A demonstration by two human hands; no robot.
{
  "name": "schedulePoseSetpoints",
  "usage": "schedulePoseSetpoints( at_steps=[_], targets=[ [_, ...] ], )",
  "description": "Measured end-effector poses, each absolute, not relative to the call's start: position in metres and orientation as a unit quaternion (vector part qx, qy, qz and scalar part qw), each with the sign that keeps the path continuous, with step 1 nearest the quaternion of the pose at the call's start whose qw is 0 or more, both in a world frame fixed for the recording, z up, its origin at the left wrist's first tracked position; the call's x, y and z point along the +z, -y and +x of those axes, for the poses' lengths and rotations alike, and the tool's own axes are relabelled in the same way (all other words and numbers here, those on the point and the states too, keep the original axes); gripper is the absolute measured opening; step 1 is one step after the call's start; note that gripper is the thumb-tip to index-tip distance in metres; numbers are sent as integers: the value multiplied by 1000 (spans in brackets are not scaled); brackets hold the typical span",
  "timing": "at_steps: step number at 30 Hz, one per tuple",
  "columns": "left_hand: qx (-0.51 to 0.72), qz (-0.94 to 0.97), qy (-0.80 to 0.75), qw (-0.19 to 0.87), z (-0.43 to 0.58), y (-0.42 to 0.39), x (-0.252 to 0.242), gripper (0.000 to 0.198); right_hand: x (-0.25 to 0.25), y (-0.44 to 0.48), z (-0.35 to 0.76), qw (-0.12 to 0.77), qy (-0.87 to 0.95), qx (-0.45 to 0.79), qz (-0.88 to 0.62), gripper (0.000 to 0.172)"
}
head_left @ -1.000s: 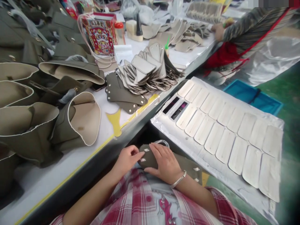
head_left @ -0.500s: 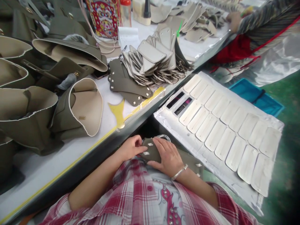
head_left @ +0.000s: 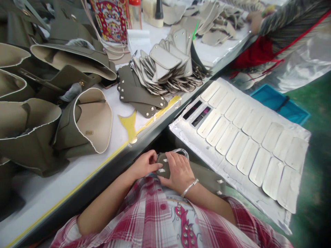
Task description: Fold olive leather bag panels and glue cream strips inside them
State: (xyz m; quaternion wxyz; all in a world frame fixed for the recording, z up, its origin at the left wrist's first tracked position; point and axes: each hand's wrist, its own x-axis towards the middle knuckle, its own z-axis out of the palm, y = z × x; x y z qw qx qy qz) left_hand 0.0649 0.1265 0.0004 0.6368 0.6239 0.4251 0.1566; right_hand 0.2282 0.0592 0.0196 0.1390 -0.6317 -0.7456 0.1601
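Observation:
An olive-grey leather panel (head_left: 204, 175) with small white patches near its ends lies across my lap, below the table edge. At its left end is my left hand (head_left: 145, 164), its fingers curled and its thumb on the panel beside a white patch; the tips of some fingers are hidden. My right hand (head_left: 179, 171), with a bangle on the wrist, spans the panel, fingers over the far side and thumb at the near side. Behind the right hand a clear plastic-wrapped loop (head_left: 182, 151) shows in part.
Olive bag bodies (head_left: 94, 119) crowd the table's left. Matching panels (head_left: 142, 96) lie beside a heap of pale leather pieces (head_left: 165, 58). At my right, a white board (head_left: 207, 143) carries rows of pale pieces; a blue tray (head_left: 292, 105) lies beyond. Another person's hand (head_left: 254, 22) is at the far right.
My right hand has shifted slightly left along the panel, nearer my left hand. The left hand stays at the panel's end. The view has moved a little.

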Motion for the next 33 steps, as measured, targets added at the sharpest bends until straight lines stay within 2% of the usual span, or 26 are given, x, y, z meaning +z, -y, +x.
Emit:
schedulePoseSetpoints(
  at_steps=[5,10,13,16,18,22,27,30,33],
  targets=[
    [142,652,-440,602,68,-125,0,24,15,-56,235,95,769,144,-615,89],
    [161,670,-461,559,73,-125,1,22,9,-62,225,47,762,135,-631,95],
    [136,684,-466,544,74,-129,5,23,16,-65,225,58,760,156,-628,103],
    [69,719,-454,522,72,-132,15,23,32,-55,248,99,763,215,-602,99],
    [72,762,-456,454,71,-130,25,25,42,-39,276,123,743,230,-617,93],
    [145,869,-393,262,88,-111,43,47,44,4,331,120,704,164,-681,93],
    [43,967,-199,153,134,-89,37,90,26,30,346,59,741,144,-654,107],
    [0,975,-189,118,146,-91,27,95,18,26,342,41,746,129,-652,108],
    [-16,976,-187,114,147,-99,24,86,14,20,343,42,745,125,-654,106]
  ],
)
